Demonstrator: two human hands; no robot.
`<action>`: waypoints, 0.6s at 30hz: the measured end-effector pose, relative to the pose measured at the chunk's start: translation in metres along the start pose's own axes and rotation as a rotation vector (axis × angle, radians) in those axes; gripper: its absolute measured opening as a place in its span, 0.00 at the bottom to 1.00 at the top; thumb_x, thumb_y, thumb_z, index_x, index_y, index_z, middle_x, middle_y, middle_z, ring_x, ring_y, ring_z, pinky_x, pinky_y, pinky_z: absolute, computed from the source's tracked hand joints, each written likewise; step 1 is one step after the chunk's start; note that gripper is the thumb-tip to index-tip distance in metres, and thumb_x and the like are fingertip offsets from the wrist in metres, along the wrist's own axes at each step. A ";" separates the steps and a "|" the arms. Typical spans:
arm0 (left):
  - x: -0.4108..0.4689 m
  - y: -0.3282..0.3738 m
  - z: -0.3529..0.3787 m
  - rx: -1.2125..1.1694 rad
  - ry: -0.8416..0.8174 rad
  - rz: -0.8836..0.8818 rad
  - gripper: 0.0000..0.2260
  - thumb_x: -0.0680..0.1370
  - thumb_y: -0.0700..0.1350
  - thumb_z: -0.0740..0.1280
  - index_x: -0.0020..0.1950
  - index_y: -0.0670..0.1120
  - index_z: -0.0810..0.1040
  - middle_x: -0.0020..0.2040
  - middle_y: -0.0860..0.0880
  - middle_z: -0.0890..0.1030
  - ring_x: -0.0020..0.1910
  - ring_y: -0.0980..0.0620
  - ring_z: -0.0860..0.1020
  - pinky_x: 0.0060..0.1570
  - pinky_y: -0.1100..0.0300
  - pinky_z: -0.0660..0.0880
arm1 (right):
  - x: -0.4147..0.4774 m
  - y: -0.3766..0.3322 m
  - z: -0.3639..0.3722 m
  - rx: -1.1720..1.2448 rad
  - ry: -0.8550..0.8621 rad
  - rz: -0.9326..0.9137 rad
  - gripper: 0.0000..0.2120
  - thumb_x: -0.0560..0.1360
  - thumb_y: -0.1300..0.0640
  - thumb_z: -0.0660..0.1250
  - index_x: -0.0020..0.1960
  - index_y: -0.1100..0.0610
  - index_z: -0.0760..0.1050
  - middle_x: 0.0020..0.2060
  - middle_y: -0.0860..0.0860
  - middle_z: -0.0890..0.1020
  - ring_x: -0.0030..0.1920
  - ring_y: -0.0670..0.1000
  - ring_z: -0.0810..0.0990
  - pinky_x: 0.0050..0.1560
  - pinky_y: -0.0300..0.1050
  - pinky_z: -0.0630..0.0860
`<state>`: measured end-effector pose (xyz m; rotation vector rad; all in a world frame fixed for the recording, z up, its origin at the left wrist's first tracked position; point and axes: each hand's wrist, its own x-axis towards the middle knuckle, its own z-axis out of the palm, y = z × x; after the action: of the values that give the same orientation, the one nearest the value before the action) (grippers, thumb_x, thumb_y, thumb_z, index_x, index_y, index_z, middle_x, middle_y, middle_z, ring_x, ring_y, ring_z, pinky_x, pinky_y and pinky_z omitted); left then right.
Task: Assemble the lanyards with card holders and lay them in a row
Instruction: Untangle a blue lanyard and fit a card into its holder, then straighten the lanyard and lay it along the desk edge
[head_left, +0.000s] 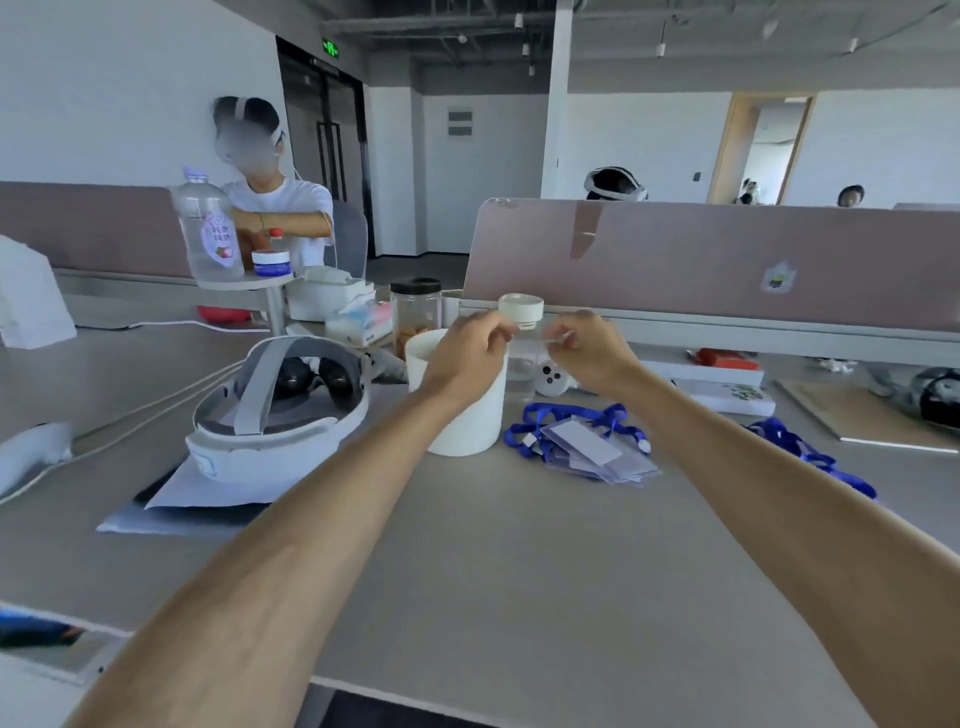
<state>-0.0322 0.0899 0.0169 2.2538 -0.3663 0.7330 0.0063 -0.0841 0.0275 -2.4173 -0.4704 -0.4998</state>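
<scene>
Left hand (470, 358) and right hand (589, 353) curled, contents unclear; two lanyard heaps (550, 415) (810, 457) nearby.

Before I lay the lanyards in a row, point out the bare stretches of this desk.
Widest bare stretch: the grey desk between your forearms, bordered behind by the white cylindrical tub and the pile of blue lanyards with clear card holders. A smaller patch: in front of the papers under the white headset. Crowded: the back strip along the pink partition.
</scene>
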 end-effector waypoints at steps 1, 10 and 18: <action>-0.002 0.010 0.013 -0.024 -0.014 0.008 0.11 0.80 0.39 0.58 0.53 0.46 0.79 0.53 0.49 0.82 0.52 0.51 0.78 0.52 0.57 0.74 | -0.008 0.014 -0.009 -0.038 0.002 0.017 0.10 0.73 0.62 0.62 0.47 0.55 0.81 0.45 0.49 0.83 0.46 0.51 0.81 0.48 0.48 0.78; -0.032 0.090 0.138 -0.111 -0.448 -0.017 0.13 0.81 0.43 0.54 0.58 0.44 0.77 0.51 0.45 0.81 0.47 0.48 0.77 0.48 0.56 0.73 | -0.099 0.155 -0.072 -0.087 0.083 0.321 0.08 0.74 0.60 0.62 0.44 0.55 0.81 0.45 0.50 0.83 0.47 0.53 0.81 0.49 0.48 0.76; -0.063 0.098 0.260 0.015 -0.596 0.148 0.19 0.77 0.45 0.59 0.68 0.48 0.71 0.68 0.49 0.72 0.65 0.47 0.72 0.63 0.53 0.70 | -0.191 0.233 -0.091 -0.322 0.139 0.204 0.07 0.76 0.56 0.66 0.53 0.55 0.80 0.51 0.51 0.80 0.55 0.55 0.76 0.52 0.46 0.73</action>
<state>-0.0244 -0.1625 -0.1162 2.4448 -0.8163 0.1130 -0.0776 -0.3552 -0.1084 -2.6738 -0.0841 -0.6909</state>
